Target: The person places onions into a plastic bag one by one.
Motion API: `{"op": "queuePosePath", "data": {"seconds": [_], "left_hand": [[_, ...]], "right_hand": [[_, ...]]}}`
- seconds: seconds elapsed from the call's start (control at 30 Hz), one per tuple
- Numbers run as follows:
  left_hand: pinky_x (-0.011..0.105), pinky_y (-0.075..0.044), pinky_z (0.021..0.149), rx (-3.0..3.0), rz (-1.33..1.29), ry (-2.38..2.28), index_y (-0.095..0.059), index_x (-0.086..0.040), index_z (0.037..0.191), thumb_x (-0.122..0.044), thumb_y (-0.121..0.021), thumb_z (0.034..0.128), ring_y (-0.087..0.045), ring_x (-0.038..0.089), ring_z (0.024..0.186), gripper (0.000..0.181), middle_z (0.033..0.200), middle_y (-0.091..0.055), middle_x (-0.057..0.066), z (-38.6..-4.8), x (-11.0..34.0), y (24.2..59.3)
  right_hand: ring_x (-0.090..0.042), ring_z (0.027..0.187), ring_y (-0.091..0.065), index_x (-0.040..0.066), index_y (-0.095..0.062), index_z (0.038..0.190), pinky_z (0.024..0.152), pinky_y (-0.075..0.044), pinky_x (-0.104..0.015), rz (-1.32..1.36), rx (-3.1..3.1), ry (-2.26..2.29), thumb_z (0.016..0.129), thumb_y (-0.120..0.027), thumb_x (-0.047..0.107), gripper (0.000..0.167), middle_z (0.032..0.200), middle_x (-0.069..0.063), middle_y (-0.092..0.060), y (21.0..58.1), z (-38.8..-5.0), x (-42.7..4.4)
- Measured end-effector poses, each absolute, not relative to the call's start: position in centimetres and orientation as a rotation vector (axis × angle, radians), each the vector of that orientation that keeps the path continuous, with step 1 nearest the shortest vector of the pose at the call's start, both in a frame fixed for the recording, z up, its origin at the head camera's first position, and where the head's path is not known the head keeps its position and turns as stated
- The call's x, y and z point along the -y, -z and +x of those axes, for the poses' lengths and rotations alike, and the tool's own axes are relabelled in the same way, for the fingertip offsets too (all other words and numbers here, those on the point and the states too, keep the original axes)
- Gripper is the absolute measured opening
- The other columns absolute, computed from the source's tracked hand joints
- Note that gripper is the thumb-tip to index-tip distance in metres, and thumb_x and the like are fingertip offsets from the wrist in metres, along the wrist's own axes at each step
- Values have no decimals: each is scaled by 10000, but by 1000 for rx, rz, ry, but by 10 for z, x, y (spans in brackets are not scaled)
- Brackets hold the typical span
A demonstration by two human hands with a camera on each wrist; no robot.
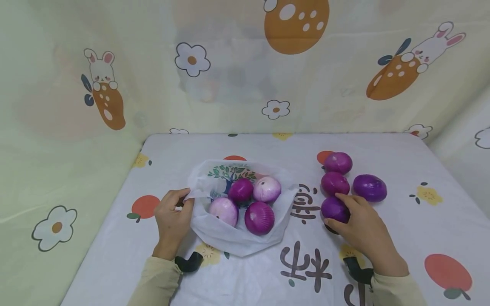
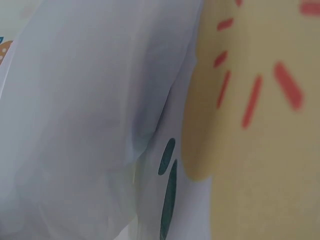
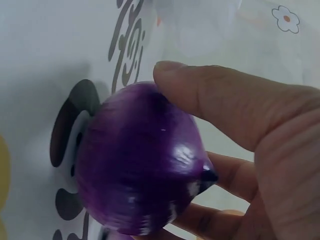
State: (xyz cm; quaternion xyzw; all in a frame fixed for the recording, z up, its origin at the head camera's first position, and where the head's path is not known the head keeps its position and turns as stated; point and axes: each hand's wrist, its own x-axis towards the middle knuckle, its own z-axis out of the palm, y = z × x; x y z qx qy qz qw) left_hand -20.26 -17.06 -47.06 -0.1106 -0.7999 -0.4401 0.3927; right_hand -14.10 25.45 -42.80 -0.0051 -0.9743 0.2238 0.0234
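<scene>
A white bag point(image 1: 245, 244) with a tree print lies spread on the table, its mouth up, with two dark purple onions point(image 1: 259, 218) and two paler ones point(image 1: 266, 189) in it. My left hand point(image 1: 174, 216) pinches the bag's left rim; the left wrist view shows only the bag's side point(image 2: 85, 115) and the cloth. On the right, my right hand point(image 1: 363, 227) grips a purple onion point(image 1: 334, 209) between thumb and fingers. The right wrist view shows this onion point(image 3: 140, 160) close up, with the thumb of the hand point(image 3: 225, 100) on its upper side.
Behind the gripped onion are two more purple onions point(image 1: 334, 183) point(image 1: 338, 163), and another onion point(image 1: 369, 188) lies to their right. A patterned cloth point(image 1: 405, 229) covers the table. A printed curtain point(image 1: 229, 89) hangs at the back.
</scene>
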Motion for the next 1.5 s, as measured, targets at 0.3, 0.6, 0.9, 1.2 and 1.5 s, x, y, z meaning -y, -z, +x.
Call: {"op": "queuePosePath", "data": {"seconds": [0.3, 0.6, 0.9, 1.2, 1.5], "left_hand": [[55, -481, 720, 2060, -277, 1084, -781, 42, 1000, 74, -691, 847, -660, 213, 676, 180, 882, -737, 163, -203, 171, 470], [62, -488, 712, 2026, -287, 1094, -795, 33, 996, 90, -699, 839, -662, 231, 651, 193, 867, -746, 149, -202, 170, 468], [36, -464, 725, 2011, -291, 1098, -796, 26, 1000, 89, -710, 843, -668, 241, 651, 190, 877, -754, 148, -201, 168, 467], [47, -471, 712, 2007, -283, 1088, -801, 21, 981, 101, -700, 831, -660, 233, 639, 197, 849, -746, 141, -202, 170, 470], [78, -495, 710, 1999, -317, 1101, -797, 29, 974, 107, -688, 824, -661, 236, 650, 202, 853, -746, 147, -205, 170, 470]], "right_hand": [[-611, 1170, -550, -47, -460, 1499, 941, -459, -755, -23, 3013, -686, 822, -870, 289, 860, 1376, -414, -467, 435, -144, -255], [-606, 1175, -545, -22, -480, 1494, 945, -455, -751, -19, 2983, -673, 815, -871, 296, 845, 1377, -404, -476, 433, -143, -253], [-584, 1167, -555, -15, -513, 1473, 945, -460, -750, 30, 2906, -664, 801, -888, 249, 814, 1356, -375, -503, 421, -139, -247], [-580, 1156, -555, 15, -521, 1477, 899, -467, -777, 84, 2868, -661, 799, -882, 225, 796, 1350, -357, -523, 405, -138, -240], [-553, 1163, -568, 29, -537, 1472, 909, -469, -767, 148, 2826, -671, 782, -907, 223, 807, 1355, -326, -543, 392, -141, -231]]}}
